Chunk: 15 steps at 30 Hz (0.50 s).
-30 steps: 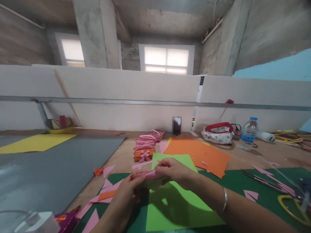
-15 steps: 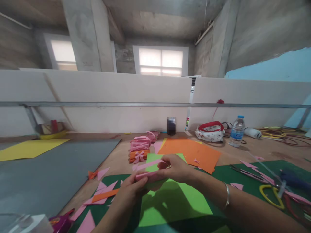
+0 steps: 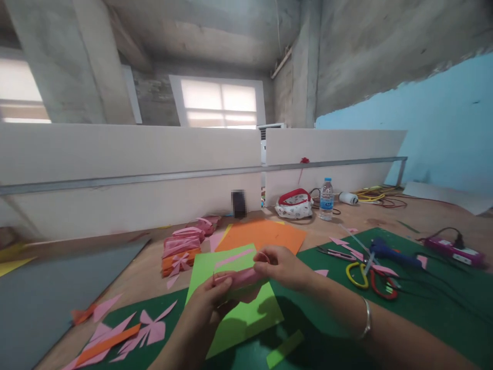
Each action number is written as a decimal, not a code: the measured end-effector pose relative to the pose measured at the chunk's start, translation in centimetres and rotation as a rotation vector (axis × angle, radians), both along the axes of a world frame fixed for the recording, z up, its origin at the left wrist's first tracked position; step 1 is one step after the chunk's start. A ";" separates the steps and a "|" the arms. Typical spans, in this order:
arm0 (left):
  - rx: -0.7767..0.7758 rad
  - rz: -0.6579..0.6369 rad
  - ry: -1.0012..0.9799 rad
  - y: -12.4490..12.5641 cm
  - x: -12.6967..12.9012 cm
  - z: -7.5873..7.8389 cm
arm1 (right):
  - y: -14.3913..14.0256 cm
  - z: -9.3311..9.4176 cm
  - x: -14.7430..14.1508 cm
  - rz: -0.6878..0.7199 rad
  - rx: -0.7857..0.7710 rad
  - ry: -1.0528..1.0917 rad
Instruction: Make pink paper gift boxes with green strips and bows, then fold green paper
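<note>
In head view: holds pink paper in narrow pinch, with left hand at one end and right hand at other. Hangs over green sheet, just right of its left edge. Right of grip, mat with yellow handle; beyond grip, orange paper.

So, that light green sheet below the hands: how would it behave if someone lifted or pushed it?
The light green sheet looks like thin paper, so it would probably feel light and droop if lifted by one corner. It lies flat with no visible fastening, so a sideways push would likely slide it over the dark green mat.
</note>
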<state>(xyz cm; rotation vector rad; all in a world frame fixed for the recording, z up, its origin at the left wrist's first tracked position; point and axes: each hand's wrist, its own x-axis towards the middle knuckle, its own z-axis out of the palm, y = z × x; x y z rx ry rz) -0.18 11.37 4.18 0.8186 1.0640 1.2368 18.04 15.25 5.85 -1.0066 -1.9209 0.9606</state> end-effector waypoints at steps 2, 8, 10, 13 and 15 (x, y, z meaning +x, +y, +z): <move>0.023 -0.027 -0.011 0.1 0.6 -0.1 | 0.4 -0.7 0.2 0.036 -0.101 0.028; 0.039 -0.042 -0.018 0.0 0.9 -0.7 | 0.4 -1.9 0.0 0.022 -0.211 0.120; 0.020 -0.029 -0.011 -0.2 0.8 -0.8 | 0.2 -1.8 0.0 0.012 -0.236 0.134; -0.007 -0.019 0.001 -0.7 0.6 -0.6 | 0.0 -1.7 -0.1 0.007 -0.263 0.143; -0.024 -0.018 0.002 -1.0 0.4 -0.4 | -0.1 -1.6 -0.2 0.011 -0.265 0.150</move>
